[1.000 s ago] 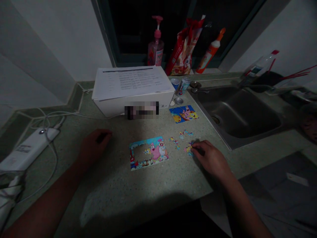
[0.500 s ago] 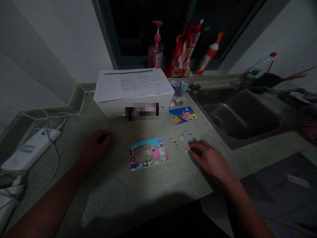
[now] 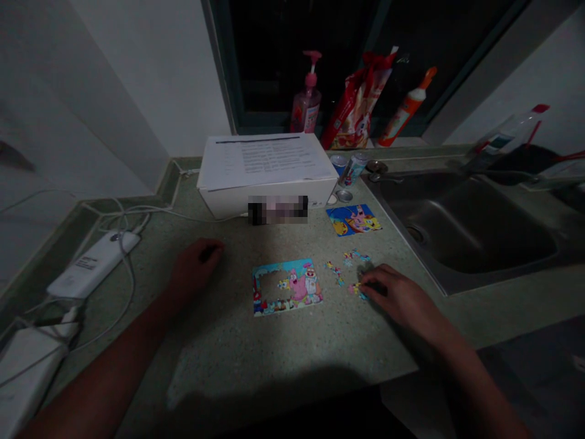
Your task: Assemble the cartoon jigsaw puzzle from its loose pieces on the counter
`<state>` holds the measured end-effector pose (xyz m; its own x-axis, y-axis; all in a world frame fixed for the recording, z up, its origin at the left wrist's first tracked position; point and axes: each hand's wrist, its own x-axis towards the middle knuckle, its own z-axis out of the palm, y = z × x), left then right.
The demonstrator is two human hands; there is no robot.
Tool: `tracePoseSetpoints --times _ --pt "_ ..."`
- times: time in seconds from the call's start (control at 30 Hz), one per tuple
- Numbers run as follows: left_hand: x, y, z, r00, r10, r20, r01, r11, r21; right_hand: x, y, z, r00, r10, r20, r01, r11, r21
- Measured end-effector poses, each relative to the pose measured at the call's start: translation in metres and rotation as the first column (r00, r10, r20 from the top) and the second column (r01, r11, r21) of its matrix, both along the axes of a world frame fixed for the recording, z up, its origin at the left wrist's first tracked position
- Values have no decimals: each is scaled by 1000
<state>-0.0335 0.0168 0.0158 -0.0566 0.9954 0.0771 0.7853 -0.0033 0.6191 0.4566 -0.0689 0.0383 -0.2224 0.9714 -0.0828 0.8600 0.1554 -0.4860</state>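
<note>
- My right hand [image 3: 402, 299] is down on a small cluster of puzzle pieces [image 3: 357, 290], fingertips [image 3: 369, 284] touching them; I cannot tell whether they are pinching any.
- My left hand [image 3: 196, 268] rests loosely curled on the counter [image 3: 219, 366]; I cannot tell if it holds anything.
- More loose pieces [image 3: 354, 256] lie just beyond my right hand.
- An unfinished puzzle [image 3: 299, 289] with a gap lies between my hands.
- Farther away, a complete puzzle [image 3: 353, 219] lies beside the sink [image 3: 461, 235] on the right.

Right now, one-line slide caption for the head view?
Right hand at jigsaw pieces beside a part-built cartoon puzzle on a speckled countertop.
</note>
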Motion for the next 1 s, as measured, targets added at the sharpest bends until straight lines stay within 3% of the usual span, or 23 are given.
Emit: tracePoseSetpoints --times 0.33,0.73,0.9,1.0 --pt "0 0 -1 1000 -17 15 17 1000 -3 9 11 10 997 80 -16 -81 989 -122" --pt "0 0 -4 1000 -12 20 12 1000 6 2 8 15 999 12 37 -7 991 -134" --pt "4 -4 2 999 -34 17 33 998 56 -7 12 20 995 -33 -96 26 997 -73" --pt "8 -9 6 996 -79 31 76 992 102 -28 24 25 967 32 -253 -23 999 36"
